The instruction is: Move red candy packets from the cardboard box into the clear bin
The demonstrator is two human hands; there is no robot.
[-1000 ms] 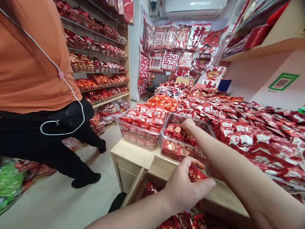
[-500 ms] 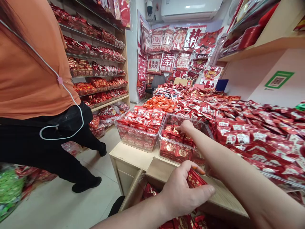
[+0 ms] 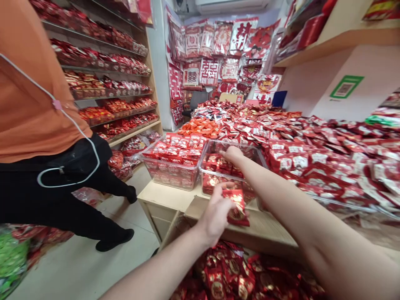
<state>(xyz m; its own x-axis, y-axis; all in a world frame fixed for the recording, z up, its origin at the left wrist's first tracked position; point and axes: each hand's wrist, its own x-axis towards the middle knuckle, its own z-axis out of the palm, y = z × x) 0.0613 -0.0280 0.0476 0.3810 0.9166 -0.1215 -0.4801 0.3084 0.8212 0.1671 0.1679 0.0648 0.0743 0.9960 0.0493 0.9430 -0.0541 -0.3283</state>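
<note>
While my left hand (image 3: 215, 212) pinches a red packet (image 3: 238, 209) in front of the clear tub (image 3: 207, 172), my right hand (image 3: 233, 155) sits inside, its grip unreadable, so I judge this packing, the next move needing careful alignment

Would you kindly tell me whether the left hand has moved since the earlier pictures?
Yes: the left hand has moved up and somewhat left in view, closer to the partly filled clear bin.

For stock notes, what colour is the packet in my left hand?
The packet is red with gold print; see the head view.
</note>
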